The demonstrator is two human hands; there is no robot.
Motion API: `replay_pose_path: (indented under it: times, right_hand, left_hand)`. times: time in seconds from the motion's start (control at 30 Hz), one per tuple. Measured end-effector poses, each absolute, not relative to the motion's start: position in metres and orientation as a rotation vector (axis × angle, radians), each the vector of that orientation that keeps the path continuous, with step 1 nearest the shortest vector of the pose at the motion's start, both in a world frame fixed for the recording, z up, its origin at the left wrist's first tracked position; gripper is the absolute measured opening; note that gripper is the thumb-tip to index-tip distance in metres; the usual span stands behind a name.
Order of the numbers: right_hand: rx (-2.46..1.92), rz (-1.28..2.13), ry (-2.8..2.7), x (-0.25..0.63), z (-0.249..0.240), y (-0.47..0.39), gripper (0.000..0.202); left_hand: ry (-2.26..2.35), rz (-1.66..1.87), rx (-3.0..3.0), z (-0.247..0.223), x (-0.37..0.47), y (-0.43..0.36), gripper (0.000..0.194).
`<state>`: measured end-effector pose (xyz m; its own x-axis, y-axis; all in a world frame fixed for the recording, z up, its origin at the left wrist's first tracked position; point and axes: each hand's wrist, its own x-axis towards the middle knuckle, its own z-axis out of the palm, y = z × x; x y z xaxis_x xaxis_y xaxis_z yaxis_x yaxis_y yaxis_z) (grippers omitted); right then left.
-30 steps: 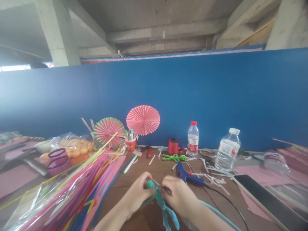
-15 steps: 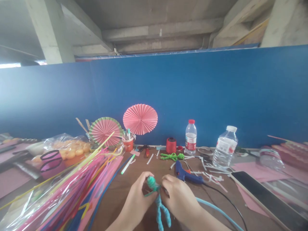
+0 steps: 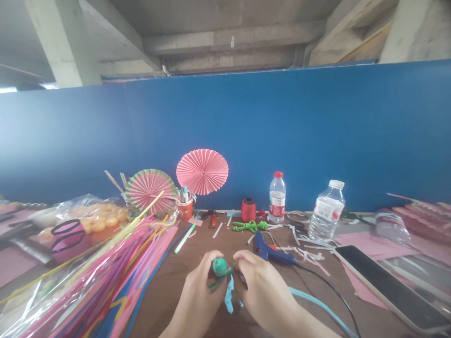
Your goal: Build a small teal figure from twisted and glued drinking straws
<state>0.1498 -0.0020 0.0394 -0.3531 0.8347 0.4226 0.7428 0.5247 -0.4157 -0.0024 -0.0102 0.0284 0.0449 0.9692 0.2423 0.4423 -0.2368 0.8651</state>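
Observation:
Between my two hands is a small pipe-cleaner figure with a round green head and light-blue legs that hang below. My left hand is closed around it, thumb and fingers at the head and upper body. My right hand pinches a thin dark-green stem at the figure's side, near the neck. Much of the body is hidden behind my fingers. A light-blue pipe cleaner lies on the brown table to the right of my right hand.
A blue glue gun with its cord lies just beyond my right hand. Bundled pipe cleaners spread at left. Green craft figure, red-capped bottle, white-capped bottle and marker cup stand or lie behind; a phone is at right.
The figure has tilted in my hands: its head looks rounder, and its legs show shorter and have swung up. My right hand has shifted slightly at the neck. The whole view has moved slightly.

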Motion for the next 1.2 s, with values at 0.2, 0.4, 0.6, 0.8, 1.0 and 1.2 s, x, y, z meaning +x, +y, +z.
replay_pose_path:
  times: [0.2, 0.4, 0.6, 0.8, 1.0, 1.2]
  right_hand:
    - [-1.077, 0.001, -2.186, 0.148, 0.029, -0.005, 0.023]
    - [-0.988, 0.154, -2.071, 0.144, 0.037, -0.009, 0.018]
    - [-1.209, 0.676, -1.851, 0.144, 0.044, -0.004, 0.013]
    - [-1.220, 1.009, -1.739, 0.149, 0.044, 0.010, 0.013]
    - [-1.128, 1.120, -1.763, 0.155, 0.038, 0.023, 0.014]
    - [-1.157, 1.182, -1.846, 0.159, 0.026, 0.029, 0.019]
  left_hand:
    - [1.516, 1.316, 1.674, 0.025, -0.004, -0.008, 0.024]
    - [1.410, 1.470, 1.510, 0.022, -0.009, -0.002, 0.029]
    - [1.174, 1.584, 1.253, 0.022, -0.015, 0.004, 0.034]
    - [1.006, 1.602, 1.161, 0.023, -0.011, 0.002, 0.030]
    - [1.067, 1.532, 1.146, 0.026, -0.011, -0.001, 0.032]
    - [0.949, 1.405, 1.177, 0.030, -0.010, -0.005, 0.023]
